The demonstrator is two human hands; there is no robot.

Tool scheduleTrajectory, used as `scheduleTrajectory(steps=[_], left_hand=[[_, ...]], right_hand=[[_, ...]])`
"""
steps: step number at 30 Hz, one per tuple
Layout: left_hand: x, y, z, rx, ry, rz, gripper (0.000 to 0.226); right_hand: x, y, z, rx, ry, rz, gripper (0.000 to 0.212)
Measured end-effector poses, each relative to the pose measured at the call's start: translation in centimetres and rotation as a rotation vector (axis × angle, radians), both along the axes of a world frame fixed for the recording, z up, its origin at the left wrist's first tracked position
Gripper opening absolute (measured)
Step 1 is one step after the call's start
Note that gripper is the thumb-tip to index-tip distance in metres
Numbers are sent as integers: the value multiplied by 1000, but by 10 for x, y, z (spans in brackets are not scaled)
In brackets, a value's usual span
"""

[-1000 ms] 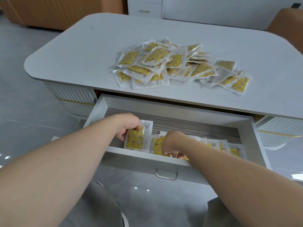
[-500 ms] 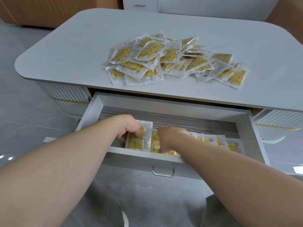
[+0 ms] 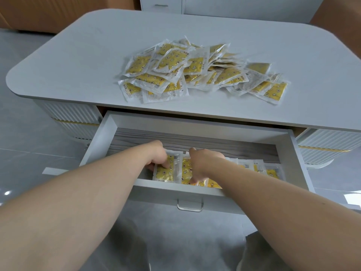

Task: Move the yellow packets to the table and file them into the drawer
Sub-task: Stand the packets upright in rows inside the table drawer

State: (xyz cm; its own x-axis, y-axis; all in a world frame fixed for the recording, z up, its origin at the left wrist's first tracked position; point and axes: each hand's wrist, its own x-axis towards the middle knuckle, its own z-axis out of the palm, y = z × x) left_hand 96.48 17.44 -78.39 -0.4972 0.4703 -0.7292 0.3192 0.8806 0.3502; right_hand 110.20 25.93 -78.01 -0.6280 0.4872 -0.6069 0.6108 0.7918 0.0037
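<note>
A heap of yellow packets [image 3: 203, 70] in clear wrappers lies on the grey table [image 3: 78, 61]. Below it the white drawer [image 3: 195, 122] stands pulled out. Inside, a row of yellow packets [image 3: 271, 172] stands along the front wall. My left hand [image 3: 158, 155] reaches into the drawer and grips the leftmost packet [image 3: 165, 174], thumb on its face. My right hand [image 3: 203, 163] is just right of it, fingers curled down onto the neighbouring packet [image 3: 185, 171]; the drawer front hides its fingertips.
The drawer's metal handle [image 3: 189, 207] sits at its front centre. Ribbed white table bases [image 3: 74, 118] flank the drawer on both sides. Glossy grey floor tiles surround the table; wooden furniture and a white cabinet [image 3: 162, 3] stand behind it.
My right hand has slid left toward my left hand, closing the gap between the two packets. My left hand stays on the leftmost packet.
</note>
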Motion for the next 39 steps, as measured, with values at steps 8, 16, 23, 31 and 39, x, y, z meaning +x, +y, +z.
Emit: scheduleTrajectory(steps=[8,16,23,31,39], left_hand=[[8,1,7,-155,447,-458,96],[20,19,57,-279,552,-621,53],[-11,17,137,421,702,-215,23],[-30,58,126,622,920,-141,61],[-37,79,107,478,916,-14,47]], right_hand=[[4,11,12,38,-24,15,51],[-6,16,49,58,98,22,15],[-12,38,98,-23,403,-171,29],[-6,49,118,-275,776,-592,23],[5,64,123,-136,922,-602,24]])
